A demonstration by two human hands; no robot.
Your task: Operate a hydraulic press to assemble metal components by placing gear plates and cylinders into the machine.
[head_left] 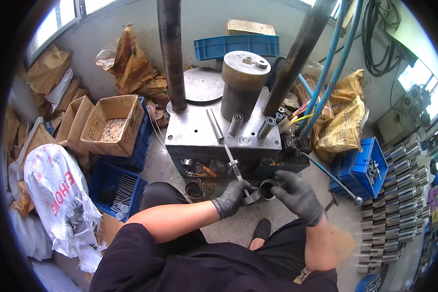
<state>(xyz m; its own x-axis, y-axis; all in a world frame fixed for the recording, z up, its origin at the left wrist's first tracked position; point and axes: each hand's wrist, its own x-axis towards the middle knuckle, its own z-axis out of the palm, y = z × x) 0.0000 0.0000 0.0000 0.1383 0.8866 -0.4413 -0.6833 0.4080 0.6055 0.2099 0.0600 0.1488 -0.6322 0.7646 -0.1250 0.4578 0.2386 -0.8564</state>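
Observation:
My left hand (231, 197), in a dark glove, is closed round a metal shaft (233, 165) with collars along it. The shaft slants up and away toward the steel press table (214, 135), and a round flange (251, 197) shows at its near end. My right hand (299, 197), gloved too, has its fingers apart beside the rim of an open metal cylinder (268, 190); whether they touch it I cannot tell. Upon the table lies a metal rod (214, 124), close to the shaft's far end. A short sleeve (236, 124) and a stack of bearings (266, 127) stand nearby.
Two steel columns (171, 53) and a thick cylinder (243, 87) rise from the table. At left are cardboard boxes (114, 121) and a blue crate (117, 187) of rods. A lever with a ball end (357, 200), a blue bin (357, 168) and stacked metal tubes (396, 204) stand right.

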